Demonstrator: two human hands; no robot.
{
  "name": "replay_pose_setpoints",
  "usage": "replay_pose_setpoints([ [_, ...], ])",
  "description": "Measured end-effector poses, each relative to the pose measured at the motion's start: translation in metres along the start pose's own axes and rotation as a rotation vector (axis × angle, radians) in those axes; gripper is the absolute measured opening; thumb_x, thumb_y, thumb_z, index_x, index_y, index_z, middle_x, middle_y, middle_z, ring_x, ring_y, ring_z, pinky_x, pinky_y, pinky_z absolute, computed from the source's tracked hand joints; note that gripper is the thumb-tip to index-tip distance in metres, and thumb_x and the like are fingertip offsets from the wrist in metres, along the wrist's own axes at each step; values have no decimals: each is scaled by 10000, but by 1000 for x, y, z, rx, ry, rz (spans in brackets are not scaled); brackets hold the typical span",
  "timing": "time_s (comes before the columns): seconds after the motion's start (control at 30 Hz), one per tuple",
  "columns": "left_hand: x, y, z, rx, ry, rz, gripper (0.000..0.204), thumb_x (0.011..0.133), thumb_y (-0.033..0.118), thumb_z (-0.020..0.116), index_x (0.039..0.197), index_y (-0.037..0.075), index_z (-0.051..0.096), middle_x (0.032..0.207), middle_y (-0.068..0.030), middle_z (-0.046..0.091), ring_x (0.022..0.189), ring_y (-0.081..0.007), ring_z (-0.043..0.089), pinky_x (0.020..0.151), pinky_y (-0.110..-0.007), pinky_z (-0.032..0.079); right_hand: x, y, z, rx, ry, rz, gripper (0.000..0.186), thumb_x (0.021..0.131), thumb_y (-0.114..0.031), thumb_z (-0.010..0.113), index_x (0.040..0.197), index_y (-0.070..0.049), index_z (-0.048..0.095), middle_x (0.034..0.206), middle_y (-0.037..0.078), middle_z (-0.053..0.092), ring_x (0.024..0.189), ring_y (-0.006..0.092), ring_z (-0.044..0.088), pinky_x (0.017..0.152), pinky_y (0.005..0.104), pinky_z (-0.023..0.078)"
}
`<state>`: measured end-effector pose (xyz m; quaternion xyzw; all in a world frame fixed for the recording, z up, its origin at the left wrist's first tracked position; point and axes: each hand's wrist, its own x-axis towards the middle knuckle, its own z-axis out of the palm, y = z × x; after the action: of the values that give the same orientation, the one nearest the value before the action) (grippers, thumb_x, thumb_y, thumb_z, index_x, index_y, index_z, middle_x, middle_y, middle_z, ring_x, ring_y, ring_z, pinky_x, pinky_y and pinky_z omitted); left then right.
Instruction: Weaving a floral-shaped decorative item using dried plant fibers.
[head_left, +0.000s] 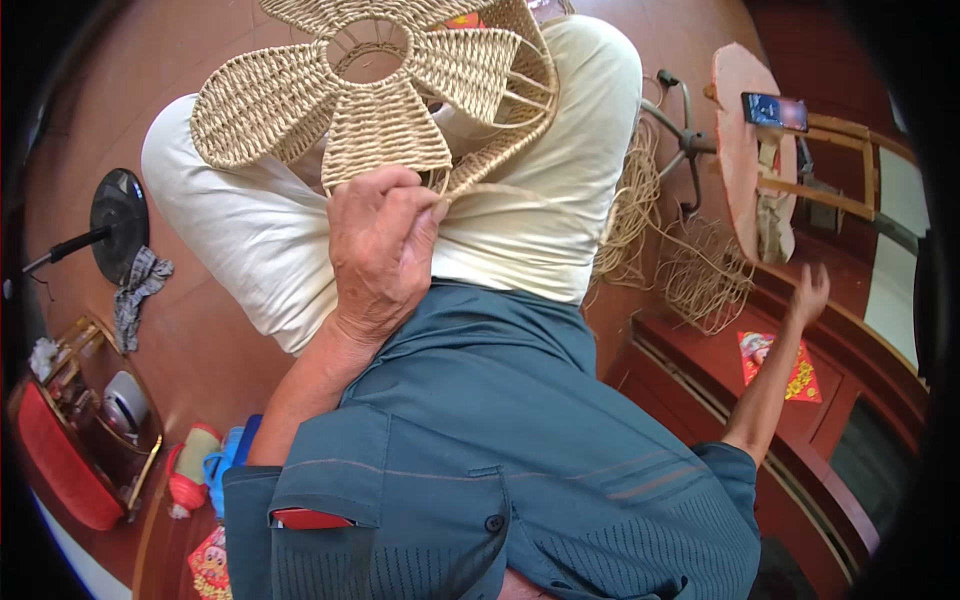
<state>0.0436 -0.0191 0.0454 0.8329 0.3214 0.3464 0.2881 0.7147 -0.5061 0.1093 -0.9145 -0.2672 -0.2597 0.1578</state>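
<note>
The left hand point(380, 250) is clenched around the lower edge of a woven straw piece point(370, 90), gripping it where one of the flat petal-shaped panels ends. The piece sits just above the hand, resting on the person's lap over pale trousers point(540, 200); its panels fan out from an open ring in the middle, and a curved woven wall rises on its right side. A thin straw strand point(500, 188) runs from beside the fingers point(415, 215) out to the right across the trousers.

The right hand point(810, 292) is well apart from the weaving, raised out to the right with fingers spread and holding nothing. Just left of it lies a loose tangle of straw point(700, 270) on the floor, and another bundle point(630, 200) lies closer to the knee. Above the right hand stands a round pink tabletop point(735, 150) with a phone point(775, 110) lying on it.

Far to the left of the left hand a dark fan base point(118, 212) stands on the red floor point(200, 330), with a crumpled cloth point(140, 290) beside it.
</note>
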Motion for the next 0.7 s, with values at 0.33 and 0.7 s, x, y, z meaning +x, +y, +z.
replay_pose_setpoints([
  [0.33,-1,-5,-17,-15,43,-230,137,961,42,814,1054,16,718,1234,-122,693,1117,-273,676,986,-390,549,-200,-564,-8,833,-524,-867,370,869,20,768,1216,-103,806,1048,55,765,924,230,716,813,363,560],
  [0.7,8,-11,-23,26,-44,-182,158,869,-15,815,991,31,727,1113,-105,682,1026,-327,642,901,-450,521,-237,-606,30,888,-563,-839,343,878,-53,774,1219,-86,788,1099,46,691,973,233,722,869,378,586],
])
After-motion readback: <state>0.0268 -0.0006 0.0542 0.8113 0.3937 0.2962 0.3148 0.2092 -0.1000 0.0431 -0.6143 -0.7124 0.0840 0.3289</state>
